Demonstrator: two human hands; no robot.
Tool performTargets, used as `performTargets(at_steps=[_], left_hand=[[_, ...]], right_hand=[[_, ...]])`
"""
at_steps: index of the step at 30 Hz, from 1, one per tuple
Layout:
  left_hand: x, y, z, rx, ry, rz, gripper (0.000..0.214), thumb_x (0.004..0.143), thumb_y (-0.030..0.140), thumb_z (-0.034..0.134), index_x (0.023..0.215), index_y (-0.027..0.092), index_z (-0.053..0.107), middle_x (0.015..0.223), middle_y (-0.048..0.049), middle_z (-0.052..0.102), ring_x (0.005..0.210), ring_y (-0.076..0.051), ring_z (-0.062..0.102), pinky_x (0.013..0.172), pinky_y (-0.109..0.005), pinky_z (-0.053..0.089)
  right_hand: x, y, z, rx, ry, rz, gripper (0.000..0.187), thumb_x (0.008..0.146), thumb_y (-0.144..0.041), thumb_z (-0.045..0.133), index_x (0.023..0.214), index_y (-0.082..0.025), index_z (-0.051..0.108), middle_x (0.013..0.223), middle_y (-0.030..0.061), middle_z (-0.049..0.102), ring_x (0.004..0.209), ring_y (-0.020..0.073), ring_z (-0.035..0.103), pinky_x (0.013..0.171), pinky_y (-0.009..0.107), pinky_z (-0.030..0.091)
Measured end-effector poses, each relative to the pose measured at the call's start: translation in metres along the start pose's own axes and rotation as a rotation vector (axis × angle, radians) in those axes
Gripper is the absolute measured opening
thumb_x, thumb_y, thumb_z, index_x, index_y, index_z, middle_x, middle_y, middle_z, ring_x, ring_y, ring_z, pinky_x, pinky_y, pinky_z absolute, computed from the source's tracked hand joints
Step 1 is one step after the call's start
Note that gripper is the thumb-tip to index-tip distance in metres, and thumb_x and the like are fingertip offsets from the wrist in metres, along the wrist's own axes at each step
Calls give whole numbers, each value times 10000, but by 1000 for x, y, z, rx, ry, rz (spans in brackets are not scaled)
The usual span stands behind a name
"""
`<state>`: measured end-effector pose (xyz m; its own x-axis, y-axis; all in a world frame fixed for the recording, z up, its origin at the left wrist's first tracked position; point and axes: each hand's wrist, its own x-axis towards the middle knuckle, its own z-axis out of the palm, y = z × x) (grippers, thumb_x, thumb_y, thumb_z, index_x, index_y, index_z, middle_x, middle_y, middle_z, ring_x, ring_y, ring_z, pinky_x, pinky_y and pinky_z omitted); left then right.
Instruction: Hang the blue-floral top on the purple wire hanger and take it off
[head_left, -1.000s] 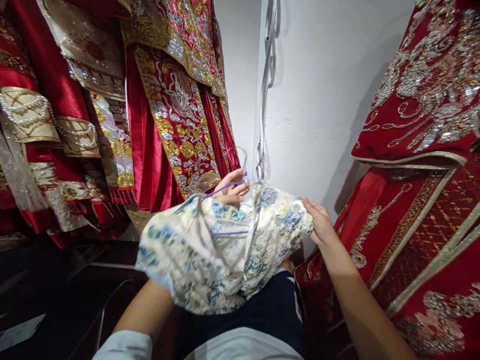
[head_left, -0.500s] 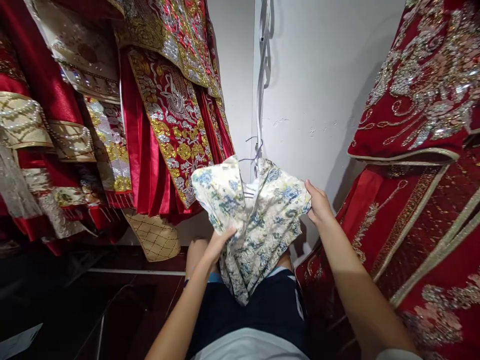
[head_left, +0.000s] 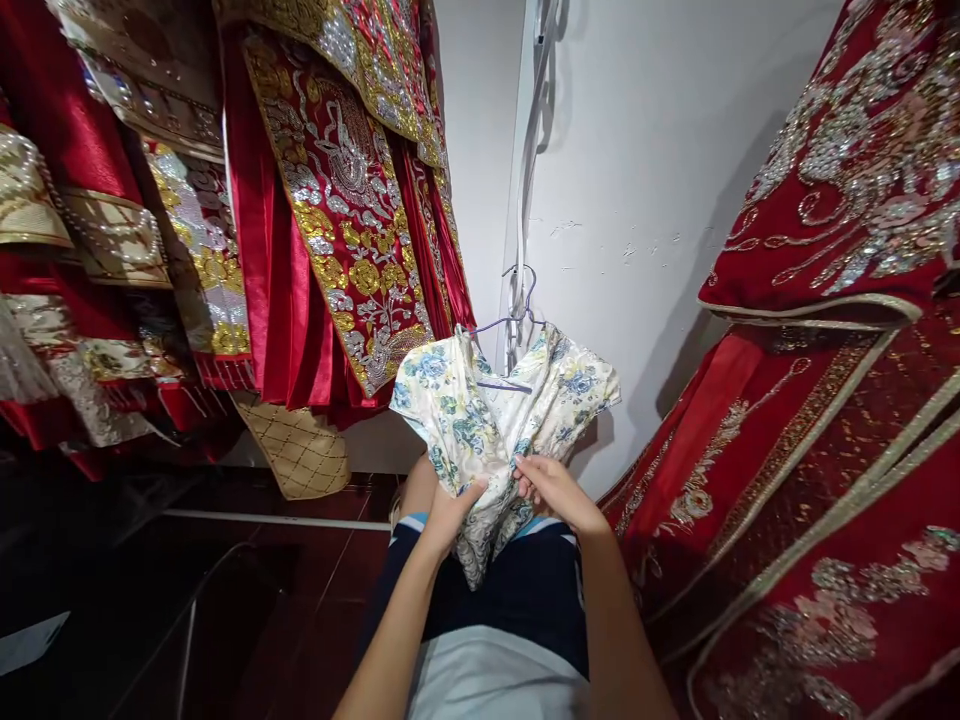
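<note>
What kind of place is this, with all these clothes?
Probably a costume or bridal-wear storeroom: red gold-embroidered robes hang on both sides, and both hands grip a floral garment on a wire hanger.

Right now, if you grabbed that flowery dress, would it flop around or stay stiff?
Probably floppy: the flowery dress sags and bunches where the left hand and right hand pinch it. It likely feels light, since the thin purple hanger carries it. The sheen suggests it may be a bit slippery.

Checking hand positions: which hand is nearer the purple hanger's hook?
Right. The right hand grips the floral dress below the hook; the left hand sits lower-left.
</note>
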<state>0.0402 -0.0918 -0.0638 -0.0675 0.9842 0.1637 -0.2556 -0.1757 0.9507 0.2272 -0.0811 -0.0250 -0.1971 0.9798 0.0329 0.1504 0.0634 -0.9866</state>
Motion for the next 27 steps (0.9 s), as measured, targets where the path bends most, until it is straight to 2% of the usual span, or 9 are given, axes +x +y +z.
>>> performTargets(at_steps=[4, 8, 12, 15, 17, 19, 21, 24, 27], left_hand=[[-4, 1, 0, 72, -22, 62, 801, 687, 449, 844, 1374, 169, 541, 1407, -168, 599, 1356, -330, 525, 1167, -452, 376], [-7, -1, 6, 152, -33, 62, 781, 738, 447, 808, 1411, 194, 502, 1484, -165, 524, 1424, -328, 444, 1170, -447, 373], [-8, -5, 10, 193, -43, 88, 710, 742, 475, 786, 1336, 160, 557, 1384, -181, 601, 1356, -353, 514, 1129, -463, 421], [-10, -8, 8, 303, 199, 200, 656, 804, 474, 730, 1335, 155, 515, 1354, -195, 588, 1320, -353, 530, 1088, -482, 447], [-13, -9, 8, 435, 428, 436, 633, 839, 418, 710, 1363, 179, 448, 1413, -196, 499, 1359, -336, 469, 1111, -493, 407], [-15, -10, 12, 563, 498, 684, 578, 837, 345, 720, 1326, 200, 448, 1412, -182, 457, 1363, -321, 437, 1129, -501, 366], [-14, -10, 20, 616, 337, 780, 466, 851, 280, 697, 1259, 206, 483, 1300, -150, 521, 1257, -286, 516, 1076, -464, 410], [-7, -10, 36, 583, -2, 657, 214, 920, 214, 567, 1132, 202, 537, 1018, -77, 607, 941, -204, 614, 861, -341, 492], [0, -10, 44, 563, -113, 591, 76, 944, 210, 500, 949, 200, 575, 868, -49, 587, 817, -189, 584, 761, -304, 466]], right_hand=[[1, -4, 12, -18, 15, -68, 464, 871, -642, 540, 694, -213, 520, 575, -31, 501, 530, 129, 449, 528, 265, 337], [-6, -8, 8, -80, 13, -77, 372, 848, -556, 637, 770, -203, 546, 670, -20, 561, 602, 137, 499, 599, 270, 377], [-10, -9, 2, -105, 24, -95, 357, 887, -503, 580, 702, -213, 485, 624, -28, 524, 584, 137, 490, 597, 272, 379], [-11, -6, -4, -86, 6, -81, 359, 892, -450, 568, 642, -211, 470, 574, -29, 519, 536, 122, 477, 565, 259, 377], [-13, -7, -7, -84, 15, -44, 329, 872, -430, 592, 648, -197, 532, 549, -19, 543, 498, 116, 467, 516, 248, 354], [-14, -9, -7, -84, 21, -24, 304, 852, -424, 618, 672, -180, 595, 533, -9, 566, 468, 111, 459, 475, 238, 326], [-15, -14, -5, -67, 5, -26, 289, 832, -420, 648, 685, -171, 630, 518, -7, 574, 451, 105, 454, 458, 230, 315], [-16, -19, 0, -5, -51, -60, 288, 809, -414, 683, 666, -169, 634, 504, -11, 574, 442, 95, 456, 456, 225, 331], [-11, -24, -1, 90, 10, -127, 308, 776, -440, 722, 664, -165, 644, 501, -16, 570, 446, 91, 465, 453, 222, 347]])
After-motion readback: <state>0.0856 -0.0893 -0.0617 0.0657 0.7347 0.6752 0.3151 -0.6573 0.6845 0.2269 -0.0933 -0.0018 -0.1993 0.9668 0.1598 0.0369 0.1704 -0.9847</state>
